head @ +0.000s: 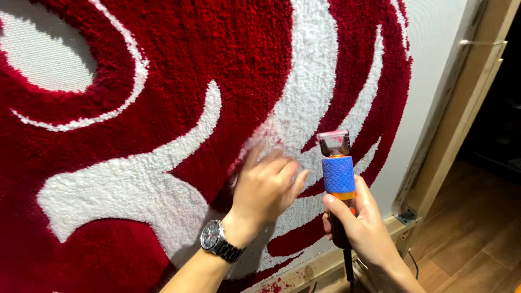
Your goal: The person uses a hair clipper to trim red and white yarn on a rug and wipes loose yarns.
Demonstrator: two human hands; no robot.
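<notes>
The tufted rug (163, 108) is stretched upright on a wooden frame (461, 125), its pile worked in deep red with curving white bands, and it fills nearly the whole view. The left hand (266, 187) lies against the pile where a white band meets the red, fingers spread and a little blurred, palm toward the rug, holding nothing. A metal-banded wristwatch (217, 241) sits on that wrist.

The right hand (361, 222) is closed around the dark lower grip of an electric trimmer (337, 173), a corded tool with a blue textured sleeve, an orange collar and a metal cutting head pointing upward. The head sits just beside the rug's surface, near the left hand's fingertips; whether the blade touches the pile cannot be told from here. Its cord (348, 274) hangs down from the handle.

By the look of it, the step in hand is shearing the pile: the free hand brushes or feels the surface while the trimmer stands ready at the same patch. The next pass would call for keeping the blade flat to the pile and clear of the spread fingers, with light, even pressure along the edge between the colours.

White backing cloth (429, 65) shows between rug and frame. Red fluff (279, 285) lies on the frame's bottom rail, and a wooden floor (477, 249) runs off to the right.
</notes>
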